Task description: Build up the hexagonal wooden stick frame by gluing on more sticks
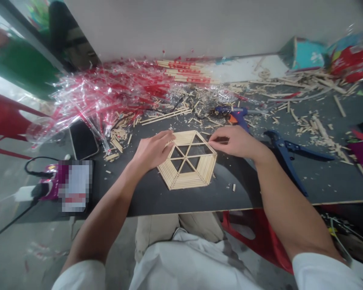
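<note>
A hexagonal frame of thin wooden sticks (189, 181) lies on the dark table, with spokes meeting at its middle. Rows of sticks fill several of its sections, while others show gaps near the centre. My left hand (154, 150) grips the frame's upper left edge, fingers bent over it. At the upper right edge, my right hand (237, 141) is closed in a pinch on a thin wooden stick (198, 144) that reaches over the frame. Beyond my right hand lies a blue glue gun (231, 110). A blue hand cutter (286, 155) rests right of my right forearm.
Red-and-clear plastic wrappers (117, 88) heap at the back left, beside wrapped sticks (187, 72). Stick offcuts (323, 135) litter the table. A dark phone (83, 139), a lit phone (75, 187) and a purple power strip (53, 183) lie left. A red stool (257, 233) stands below the table edge.
</note>
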`<action>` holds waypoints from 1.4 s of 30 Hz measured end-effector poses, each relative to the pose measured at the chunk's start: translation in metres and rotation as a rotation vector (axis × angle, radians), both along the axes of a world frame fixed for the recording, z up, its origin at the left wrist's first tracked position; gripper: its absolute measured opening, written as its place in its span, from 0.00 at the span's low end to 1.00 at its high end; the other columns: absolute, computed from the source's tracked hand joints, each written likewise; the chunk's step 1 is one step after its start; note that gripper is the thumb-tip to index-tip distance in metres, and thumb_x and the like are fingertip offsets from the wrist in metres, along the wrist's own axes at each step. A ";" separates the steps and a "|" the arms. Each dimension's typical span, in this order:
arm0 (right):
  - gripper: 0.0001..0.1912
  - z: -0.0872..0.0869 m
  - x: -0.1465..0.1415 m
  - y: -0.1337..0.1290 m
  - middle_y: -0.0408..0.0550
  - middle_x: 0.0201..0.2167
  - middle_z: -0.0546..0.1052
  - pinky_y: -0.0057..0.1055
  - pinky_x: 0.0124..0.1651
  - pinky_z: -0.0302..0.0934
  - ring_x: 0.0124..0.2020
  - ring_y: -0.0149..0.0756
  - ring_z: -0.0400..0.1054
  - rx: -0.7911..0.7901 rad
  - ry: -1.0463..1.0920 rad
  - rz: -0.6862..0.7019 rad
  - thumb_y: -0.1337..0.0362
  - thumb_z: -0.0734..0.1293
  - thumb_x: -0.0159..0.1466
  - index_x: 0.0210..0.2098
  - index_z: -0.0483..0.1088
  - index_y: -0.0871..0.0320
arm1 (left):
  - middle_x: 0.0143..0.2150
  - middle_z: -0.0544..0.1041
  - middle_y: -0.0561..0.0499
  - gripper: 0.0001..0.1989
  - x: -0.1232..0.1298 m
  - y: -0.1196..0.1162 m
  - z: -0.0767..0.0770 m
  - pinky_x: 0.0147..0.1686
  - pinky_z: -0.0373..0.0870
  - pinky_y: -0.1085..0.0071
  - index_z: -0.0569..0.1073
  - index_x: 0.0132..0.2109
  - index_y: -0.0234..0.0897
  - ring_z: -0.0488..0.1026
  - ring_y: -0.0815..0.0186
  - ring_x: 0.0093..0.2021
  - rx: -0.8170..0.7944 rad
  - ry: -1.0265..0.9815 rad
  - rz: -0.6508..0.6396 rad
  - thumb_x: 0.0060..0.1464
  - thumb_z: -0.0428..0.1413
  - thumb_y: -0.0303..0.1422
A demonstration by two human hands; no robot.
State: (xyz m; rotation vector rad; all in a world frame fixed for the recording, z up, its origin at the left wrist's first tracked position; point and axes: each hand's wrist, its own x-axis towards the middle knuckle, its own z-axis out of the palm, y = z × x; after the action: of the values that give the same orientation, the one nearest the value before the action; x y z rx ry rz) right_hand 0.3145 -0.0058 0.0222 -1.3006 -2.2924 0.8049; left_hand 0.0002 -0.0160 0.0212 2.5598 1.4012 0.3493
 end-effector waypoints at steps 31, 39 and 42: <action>0.06 -0.003 -0.039 -0.017 0.54 0.44 0.78 0.45 0.50 0.67 0.44 0.47 0.73 0.131 0.040 -0.108 0.62 0.67 0.68 0.39 0.76 0.54 | 0.41 0.83 0.47 0.18 0.031 -0.001 -0.011 0.39 0.73 0.66 0.82 0.45 0.43 0.79 0.62 0.41 0.121 -0.055 -0.134 0.72 0.47 0.36; 0.06 -0.025 -0.074 -0.029 0.57 0.43 0.73 0.50 0.56 0.64 0.51 0.52 0.68 0.221 0.046 -0.317 0.65 0.65 0.68 0.35 0.73 0.54 | 0.43 0.83 0.47 0.19 0.032 -0.001 -0.010 0.40 0.73 0.66 0.82 0.42 0.44 0.79 0.61 0.42 0.086 -0.065 -0.097 0.73 0.46 0.39; 0.05 -0.029 -0.080 -0.032 0.58 0.45 0.70 0.51 0.58 0.63 0.52 0.53 0.66 0.240 0.041 -0.365 0.64 0.65 0.68 0.34 0.71 0.55 | 0.43 0.84 0.48 0.20 0.031 -0.001 -0.010 0.39 0.72 0.67 0.82 0.43 0.44 0.78 0.62 0.41 0.097 -0.063 -0.102 0.74 0.46 0.40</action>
State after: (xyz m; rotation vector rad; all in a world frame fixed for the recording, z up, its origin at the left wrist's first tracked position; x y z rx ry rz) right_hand 0.2348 -0.0379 -0.0068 -1.5087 -1.9620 0.4154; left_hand 0.0314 -0.0172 0.0110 2.6598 1.2564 0.4868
